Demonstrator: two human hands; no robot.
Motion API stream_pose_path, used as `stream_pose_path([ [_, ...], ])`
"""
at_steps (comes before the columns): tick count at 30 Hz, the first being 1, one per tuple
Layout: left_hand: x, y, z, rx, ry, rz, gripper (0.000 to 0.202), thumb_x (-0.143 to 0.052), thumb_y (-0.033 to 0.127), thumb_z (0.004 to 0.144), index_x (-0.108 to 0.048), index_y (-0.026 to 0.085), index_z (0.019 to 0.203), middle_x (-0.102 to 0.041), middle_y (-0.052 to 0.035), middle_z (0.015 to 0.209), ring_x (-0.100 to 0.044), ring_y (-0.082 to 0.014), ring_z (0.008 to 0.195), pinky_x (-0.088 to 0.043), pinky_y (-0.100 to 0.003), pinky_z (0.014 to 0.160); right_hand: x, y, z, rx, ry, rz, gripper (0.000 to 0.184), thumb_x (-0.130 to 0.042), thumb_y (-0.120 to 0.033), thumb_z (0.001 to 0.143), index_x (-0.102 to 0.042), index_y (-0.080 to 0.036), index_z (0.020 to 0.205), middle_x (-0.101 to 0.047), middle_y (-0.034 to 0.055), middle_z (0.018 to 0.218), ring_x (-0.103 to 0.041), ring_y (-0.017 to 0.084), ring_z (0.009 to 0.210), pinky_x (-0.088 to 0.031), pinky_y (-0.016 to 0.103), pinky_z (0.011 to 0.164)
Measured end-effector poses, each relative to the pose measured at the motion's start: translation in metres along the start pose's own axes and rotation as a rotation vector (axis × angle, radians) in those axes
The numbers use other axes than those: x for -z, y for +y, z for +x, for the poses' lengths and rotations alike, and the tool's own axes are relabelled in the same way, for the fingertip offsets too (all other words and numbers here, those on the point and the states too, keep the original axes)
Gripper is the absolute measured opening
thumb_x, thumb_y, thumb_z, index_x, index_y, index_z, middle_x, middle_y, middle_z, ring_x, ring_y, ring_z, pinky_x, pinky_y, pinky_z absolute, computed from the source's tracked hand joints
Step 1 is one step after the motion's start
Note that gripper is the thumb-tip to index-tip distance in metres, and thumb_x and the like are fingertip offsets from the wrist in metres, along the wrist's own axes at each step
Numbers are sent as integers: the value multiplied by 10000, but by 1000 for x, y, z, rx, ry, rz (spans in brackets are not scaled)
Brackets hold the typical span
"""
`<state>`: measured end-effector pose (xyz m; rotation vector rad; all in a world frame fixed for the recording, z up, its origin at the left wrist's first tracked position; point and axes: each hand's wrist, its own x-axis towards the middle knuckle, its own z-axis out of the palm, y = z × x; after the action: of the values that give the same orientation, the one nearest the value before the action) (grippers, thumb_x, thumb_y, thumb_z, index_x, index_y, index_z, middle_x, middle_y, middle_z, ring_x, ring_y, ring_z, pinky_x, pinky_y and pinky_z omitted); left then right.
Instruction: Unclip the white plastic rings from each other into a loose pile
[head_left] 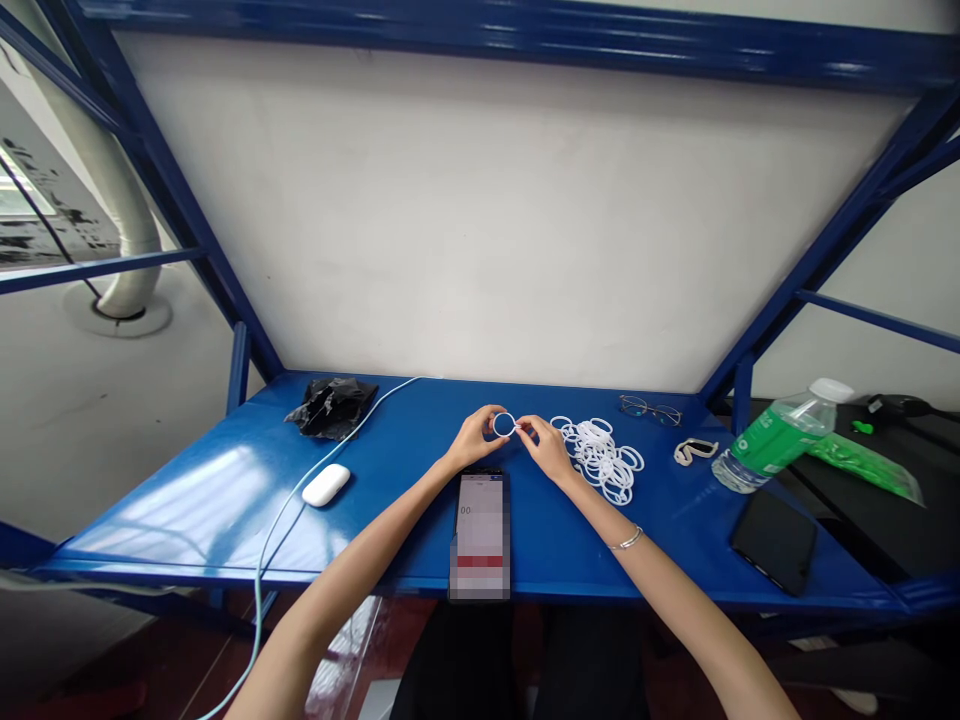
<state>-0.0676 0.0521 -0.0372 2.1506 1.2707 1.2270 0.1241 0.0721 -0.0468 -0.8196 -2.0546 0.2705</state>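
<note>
My left hand (474, 438) and my right hand (546, 445) meet above the blue table (210, 480), both pinching one small white ring (504, 424) between fingertips. A pile of several white rings (600, 458) lies just to the right of my right hand. A phone with a lit screen (480, 535) lies below my hands at the front edge of the table. A thin bracelet (628, 540) sits on my right wrist.
At the left are a white earbud case (325, 485), a white cable (300, 500) and a crumpled black bag (331, 405). At the right lie glasses (651, 408), a small white clip-like piece (694, 451), a tipped water bottle (780, 436) and a dark phone (774, 541). Blue frame posts (238, 365) flank the table.
</note>
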Motion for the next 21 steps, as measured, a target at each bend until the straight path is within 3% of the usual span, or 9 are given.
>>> stream_pose_path([
  [8,0,0,-1,1,-8,5,414,-659,330,755,-533,197,1126,-516,37,730,-486,-115,639,-412,-221,601,0,-2,0,2,3,-11,128,-487,-258,923,-598,-208,962,-673,50,872,-642,193,730,-516,304,678],
  [21,-1,0,-2,19,-20,4,434,-655,323,755,-521,202,1149,-491,45,709,-480,-111,623,-414,-217,594,1,-1,-1,5,12,-16,147,-476,-285,933,-603,-214,947,-671,54,851,-647,203,749,-514,312,683],
])
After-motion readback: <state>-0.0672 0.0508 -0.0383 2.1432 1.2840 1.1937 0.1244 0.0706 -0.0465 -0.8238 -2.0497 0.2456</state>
